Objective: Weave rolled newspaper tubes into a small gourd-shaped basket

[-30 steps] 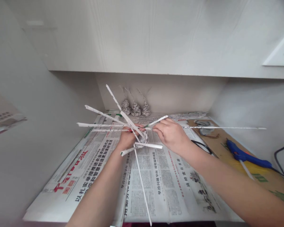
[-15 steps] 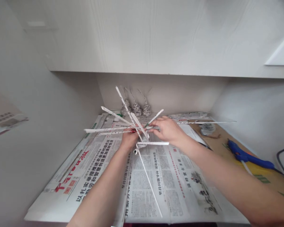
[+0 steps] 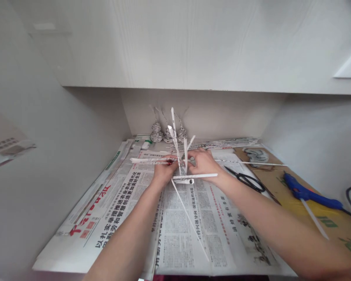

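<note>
A partly woven piece of rolled newspaper tubes (image 3: pixel 185 156) is held above the newspaper, its white tubes sticking out upward, sideways and toward me. My left hand (image 3: pixel 164 171) is closed on the left side of its small woven core, which the fingers largely hide. On the other side, my right hand (image 3: pixel 203 160) pinches at the core with thumb and fingers. One long thin tube (image 3: pixel 191 220) slants down from the core toward the front edge. Another long tube (image 3: pixel 245 162) stretches to the right from behind my right hand.
Newspaper sheets (image 3: pixel 190 242) cover the table. Three small gourd-shaped woven pieces (image 3: pixel 156 133) stand at the back, beside a bundle of paper tubes (image 3: pixel 234 143). Black scissors (image 3: pixel 250 182) and a blue glue gun (image 3: pixel 307 193) lie to the right. An overhanging panel (image 3: pixel 175 47) crosses above.
The woven piece has turned in my hands: its upper tubes now point more upright and the open tube end near me faces right. My right hand has come closer, uncovering the scissors.
</note>
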Motion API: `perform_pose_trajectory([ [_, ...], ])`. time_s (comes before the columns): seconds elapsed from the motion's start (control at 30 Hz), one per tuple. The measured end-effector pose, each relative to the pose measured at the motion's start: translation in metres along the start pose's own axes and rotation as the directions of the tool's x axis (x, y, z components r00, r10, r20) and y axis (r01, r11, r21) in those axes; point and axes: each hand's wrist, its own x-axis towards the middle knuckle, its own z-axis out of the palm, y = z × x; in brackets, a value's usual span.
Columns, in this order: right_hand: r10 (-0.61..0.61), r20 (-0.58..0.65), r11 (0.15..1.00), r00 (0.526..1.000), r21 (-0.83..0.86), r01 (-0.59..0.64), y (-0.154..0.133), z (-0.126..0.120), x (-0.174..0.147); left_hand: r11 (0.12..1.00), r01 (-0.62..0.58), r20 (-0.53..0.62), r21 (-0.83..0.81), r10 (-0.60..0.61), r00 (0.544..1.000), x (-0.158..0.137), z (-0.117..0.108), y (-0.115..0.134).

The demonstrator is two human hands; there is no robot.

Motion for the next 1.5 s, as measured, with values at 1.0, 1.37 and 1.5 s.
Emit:
perform_pose_trajectory([
  [1.0,0.339,0.053,0.755,0.939,0.580,-0.305,0.005,0.042,-0.063,0.974,0.013,0.052,0.227,-0.026,0.998,-0.016,0.021,-0.018],
  [1.37,0.311,-0.039,0.725,0.950,0.655,-0.211,0.017,0.058,-0.065,0.974,0.093,0.087,0.208,-0.114,0.990,-0.019,0.022,-0.010],
  [1.5,0.221,-0.113,0.761,0.969,0.641,-0.099,0.016,0.052,-0.065,0.989,0.101,0.110,0.112,-0.113,0.988,-0.016,0.016,-0.003],
])
